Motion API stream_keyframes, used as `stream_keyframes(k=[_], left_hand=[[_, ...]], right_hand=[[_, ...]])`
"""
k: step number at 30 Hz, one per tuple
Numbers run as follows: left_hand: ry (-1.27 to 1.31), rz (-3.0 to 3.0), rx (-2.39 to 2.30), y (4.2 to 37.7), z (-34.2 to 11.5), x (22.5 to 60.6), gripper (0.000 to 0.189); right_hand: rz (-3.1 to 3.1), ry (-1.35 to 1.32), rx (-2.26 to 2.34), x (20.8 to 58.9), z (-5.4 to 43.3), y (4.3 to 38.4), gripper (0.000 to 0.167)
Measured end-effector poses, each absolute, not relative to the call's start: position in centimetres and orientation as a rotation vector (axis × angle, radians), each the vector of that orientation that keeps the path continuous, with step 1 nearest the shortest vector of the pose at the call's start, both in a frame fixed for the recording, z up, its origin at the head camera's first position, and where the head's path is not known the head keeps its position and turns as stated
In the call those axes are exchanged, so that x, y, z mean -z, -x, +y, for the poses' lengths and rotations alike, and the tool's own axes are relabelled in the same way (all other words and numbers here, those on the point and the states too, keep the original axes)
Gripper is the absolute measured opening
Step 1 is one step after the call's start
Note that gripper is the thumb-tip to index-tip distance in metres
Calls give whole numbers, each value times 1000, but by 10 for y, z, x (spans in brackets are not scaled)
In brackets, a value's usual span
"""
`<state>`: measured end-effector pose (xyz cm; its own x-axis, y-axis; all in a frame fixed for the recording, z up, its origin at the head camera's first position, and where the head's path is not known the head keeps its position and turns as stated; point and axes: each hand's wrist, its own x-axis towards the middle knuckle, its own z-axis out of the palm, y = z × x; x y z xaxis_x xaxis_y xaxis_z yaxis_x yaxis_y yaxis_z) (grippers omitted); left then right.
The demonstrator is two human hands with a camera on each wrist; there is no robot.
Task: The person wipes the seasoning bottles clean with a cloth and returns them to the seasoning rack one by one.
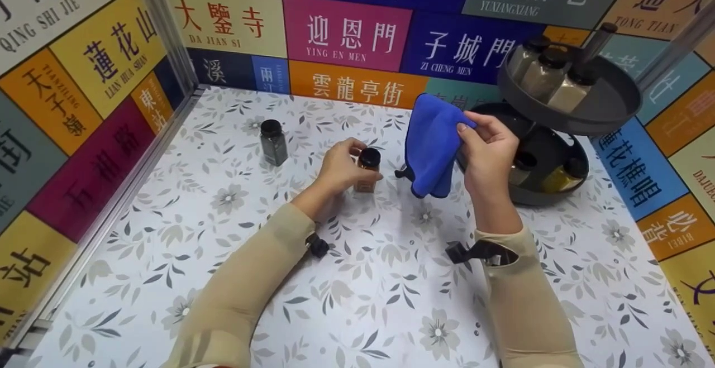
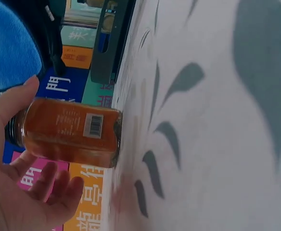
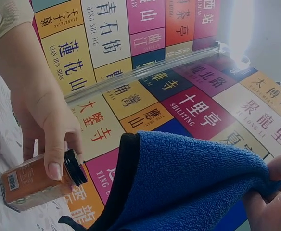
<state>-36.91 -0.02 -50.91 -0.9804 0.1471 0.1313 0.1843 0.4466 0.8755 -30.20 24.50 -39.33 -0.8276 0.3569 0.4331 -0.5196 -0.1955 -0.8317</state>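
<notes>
My left hand (image 1: 342,168) is around a square glass spice jar (image 1: 366,181) with orange-brown contents and a black lid. The jar stands upright on the table, its barcode label showing in the left wrist view. There the thumb lies along one side of the jar (image 2: 73,134) near the lid, the index finger on the other, with the remaining fingers loosely bent. My right hand (image 1: 491,153) pinches a blue cloth (image 1: 434,144) with dark edging between thumb and fingers. The cloth (image 3: 193,183) hangs down to the right of the jar, above the table.
A second black-lidded jar (image 1: 273,143) with dark contents stands to the left. At the back right is a two-tier dark rack, several jars on its upper tray (image 1: 603,116) and more on the lower tray (image 1: 536,196). Sign-printed panels (image 1: 346,38) enclose the flower-patterned table (image 1: 391,306).
</notes>
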Motion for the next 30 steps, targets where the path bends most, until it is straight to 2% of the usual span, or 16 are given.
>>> stream_keyframes(k=[6,12,19,25,30], left_hand=[[262,-2711,1365,366,6,508,76],[254,-2717,1343,365,6,509,68],[435,-2731,1388,368,1,504,58],[489,-2745,1538,374,-8,506,64],[433,-2812,1524,375,-9,510,49]], right_hand=[[-1525,-201,-2072,392,243,301,22],[-1573,-176,-2048,392,242,300,20],[-1614,-160,-2015,392,243,300,19],[-1588,-174,-2046,395,243,301,20],[-1547,-193,-2095,396,242,301,20]])
